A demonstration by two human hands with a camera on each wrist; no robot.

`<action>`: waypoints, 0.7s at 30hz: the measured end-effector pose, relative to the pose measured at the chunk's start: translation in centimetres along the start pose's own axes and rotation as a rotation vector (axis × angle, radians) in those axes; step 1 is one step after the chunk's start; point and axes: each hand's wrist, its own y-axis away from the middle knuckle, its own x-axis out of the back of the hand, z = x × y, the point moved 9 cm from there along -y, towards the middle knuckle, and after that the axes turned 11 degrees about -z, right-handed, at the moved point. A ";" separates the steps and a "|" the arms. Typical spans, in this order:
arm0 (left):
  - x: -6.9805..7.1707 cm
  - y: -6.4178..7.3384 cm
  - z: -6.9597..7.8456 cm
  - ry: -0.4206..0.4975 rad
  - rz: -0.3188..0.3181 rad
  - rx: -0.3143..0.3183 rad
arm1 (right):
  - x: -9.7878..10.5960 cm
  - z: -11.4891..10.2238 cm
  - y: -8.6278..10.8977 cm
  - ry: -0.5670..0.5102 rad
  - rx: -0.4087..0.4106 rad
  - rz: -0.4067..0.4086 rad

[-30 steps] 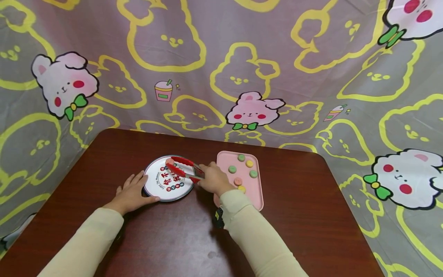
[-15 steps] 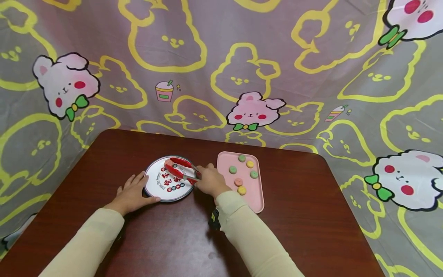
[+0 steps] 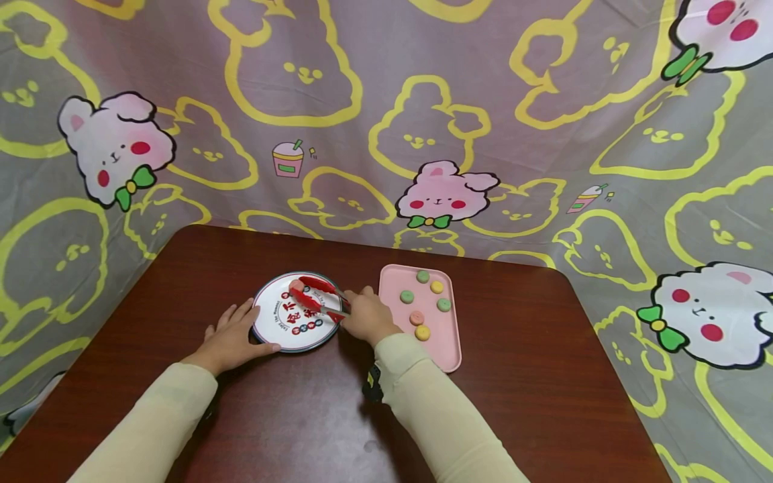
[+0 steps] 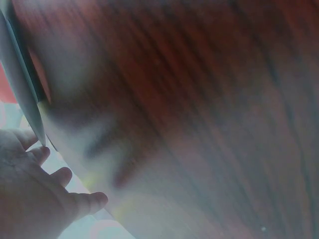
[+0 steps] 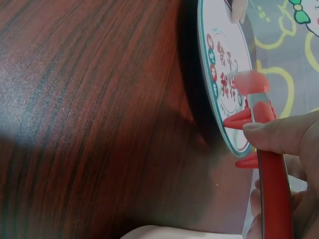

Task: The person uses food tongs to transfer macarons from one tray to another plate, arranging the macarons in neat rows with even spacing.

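Note:
My right hand (image 3: pixel 368 314) grips a pair of metal tongs (image 5: pixel 275 199) with red tips. In the head view the red tips lie over the white plate (image 3: pixel 268 320), on either side of a pink macaron (image 3: pixel 296 287) at the plate's far half. Red lettering and blue rings decorate the plate. At the plate's left side rests my left hand (image 3: pixel 232 339), its fingers spread along the rim and its thumb reaching along the near edge. The left wrist view shows those fingertips (image 4: pixel 62 175) right beside the rim, seen edge-on.
Right of the plate lies a pink rectangular tray (image 3: pixel 443 345) with several green, yellow and pink macarons, such as a yellow macaron (image 3: pixel 422 332). The brown wooden table (image 3: pixel 519 376) carries everything. A patterned curtain (image 3: pixel 356 60) encloses its back and sides.
My right hand and wrist have shifted slightly left and turned, uncovering the yellow macaron nearest me on the tray. The tong tips stay around the pink macaron over the plate. My left hand holds its place.

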 end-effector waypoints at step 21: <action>-0.1 0.0 -0.1 0.007 -0.002 0.001 | -0.3 -0.2 -0.2 0.019 -0.039 -0.046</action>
